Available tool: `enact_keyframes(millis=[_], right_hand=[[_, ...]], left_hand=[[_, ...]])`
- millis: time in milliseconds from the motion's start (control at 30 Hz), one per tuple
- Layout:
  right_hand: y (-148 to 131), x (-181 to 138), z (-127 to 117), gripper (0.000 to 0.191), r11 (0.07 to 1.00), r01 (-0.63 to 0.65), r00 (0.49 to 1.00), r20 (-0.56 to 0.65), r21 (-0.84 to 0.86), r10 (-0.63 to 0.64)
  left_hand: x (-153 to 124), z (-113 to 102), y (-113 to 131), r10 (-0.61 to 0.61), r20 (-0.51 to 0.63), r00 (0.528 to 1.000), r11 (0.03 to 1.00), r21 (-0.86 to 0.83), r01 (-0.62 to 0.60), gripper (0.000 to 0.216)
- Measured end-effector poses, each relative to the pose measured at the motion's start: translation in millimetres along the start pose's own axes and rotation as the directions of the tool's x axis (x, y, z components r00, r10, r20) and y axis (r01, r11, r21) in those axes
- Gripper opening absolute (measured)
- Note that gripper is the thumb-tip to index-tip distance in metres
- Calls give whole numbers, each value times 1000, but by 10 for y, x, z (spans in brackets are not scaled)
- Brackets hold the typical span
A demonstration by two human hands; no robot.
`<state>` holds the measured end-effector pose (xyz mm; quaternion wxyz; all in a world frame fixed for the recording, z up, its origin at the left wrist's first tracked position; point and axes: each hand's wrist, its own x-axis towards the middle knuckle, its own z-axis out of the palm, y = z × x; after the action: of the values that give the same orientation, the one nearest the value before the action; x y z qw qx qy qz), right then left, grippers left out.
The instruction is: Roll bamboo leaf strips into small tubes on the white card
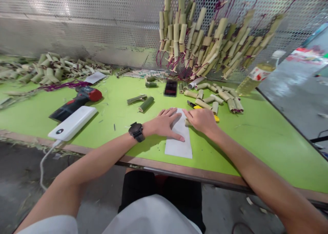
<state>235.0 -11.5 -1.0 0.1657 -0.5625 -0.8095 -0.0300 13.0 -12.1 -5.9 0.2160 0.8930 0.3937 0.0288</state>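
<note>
The white paper sheet [178,150] lies on the green bench [271,141], its near end just in from the front edge. The left hand [165,123] spreads over it, fingers apart; the right hand [203,120] curls at its far right corner — whether those fingers clamp it, one cannot tell. Steady, even pressure should suit best, with the bamboo piece [187,122] and utility knife [216,118] clear of the sheet.

Wht paper [181,126] flat on grn tbl [271,141].
</note>
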Motion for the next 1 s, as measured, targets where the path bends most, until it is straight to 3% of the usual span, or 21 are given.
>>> enact_keyframes(millis=[133, 367, 533, 700, 900, 1000], right_hand=[[-53, 21, 75, 64, 992, 85, 995, -47, -90, -90], [-130, -15, 159, 60, 985, 89, 996, -19, -147, -93], [-143, -2, 142, 54, 988, 57, 997, -33, -144, -63], [-165, -49, 101, 54, 982, 142, 990, 7, -123, -143], [-136, 42, 141, 53, 987, 62, 996, -47, -147, -70], [-160, -34, 145, 55, 988, 111, 993, -35, -109, -115]], left_hand=[[7, 8, -2, 5, -10, 1000, 1000, 4, -5, 136], [13, 26, -11, 5, -16, 1000, 1000, 9, -4, 138], [19, 38, -12, -3, -41, 999, 1000, 5, 3, 138], [5, 18, 9, -4, -22, 1000, 1000, 5, 4, 140], [5, 24, 8, -1, -18, 1000, 1000, -9, 1, 139], [14, 28, 5, -13, -21, 1000, 1000, -13, 13, 141]])
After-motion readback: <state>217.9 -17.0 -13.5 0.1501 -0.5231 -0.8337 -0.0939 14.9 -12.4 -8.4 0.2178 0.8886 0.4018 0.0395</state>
